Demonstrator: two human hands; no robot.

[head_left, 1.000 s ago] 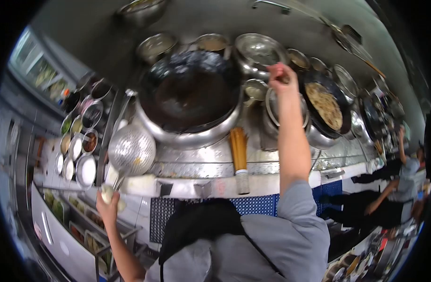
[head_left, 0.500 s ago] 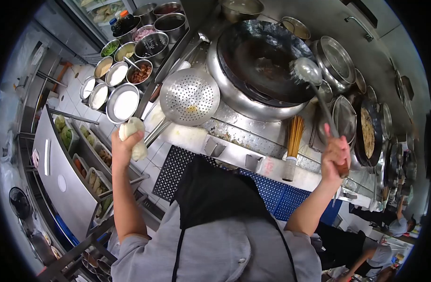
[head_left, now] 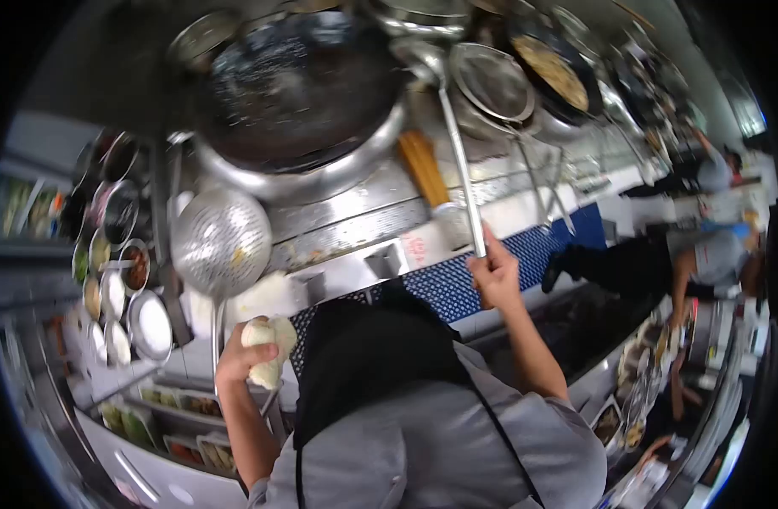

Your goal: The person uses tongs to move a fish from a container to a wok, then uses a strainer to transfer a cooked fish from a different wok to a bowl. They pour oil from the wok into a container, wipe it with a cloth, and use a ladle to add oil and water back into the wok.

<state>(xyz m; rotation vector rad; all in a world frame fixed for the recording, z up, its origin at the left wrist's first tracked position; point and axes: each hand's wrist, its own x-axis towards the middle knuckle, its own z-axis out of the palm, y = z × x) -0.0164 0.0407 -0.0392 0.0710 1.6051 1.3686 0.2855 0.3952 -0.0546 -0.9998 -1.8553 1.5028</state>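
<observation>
My left hand (head_left: 234, 360) is closed around a bunched, off-white cloth (head_left: 272, 349). Close beside it runs the handle of a perforated skimmer (head_left: 222, 242), whose round head lies left of the stove. A dark wok (head_left: 291, 110), its bottom wet and shiny, sits on the steel ring of the burner. In my right hand (head_left: 498, 273) is the handle of a long metal ladle (head_left: 458, 153), its bowl up near the wok's right rim. Between wok and ladle lies a bamboo wok brush (head_left: 423, 165) on the steel counter.
Steel pots of seasonings (head_left: 151, 327) stand at the left, above a counter with trays of vegetables (head_left: 126, 422). Round mesh strainers (head_left: 493, 82) and a second wok with food (head_left: 552, 72) are at upper right. A co-worker (head_left: 699, 259) is farther right.
The view has swung to the right. The ladle has come away from over the wok toward its right side, and my right hand is lower. The cloth stays in my left hand.
</observation>
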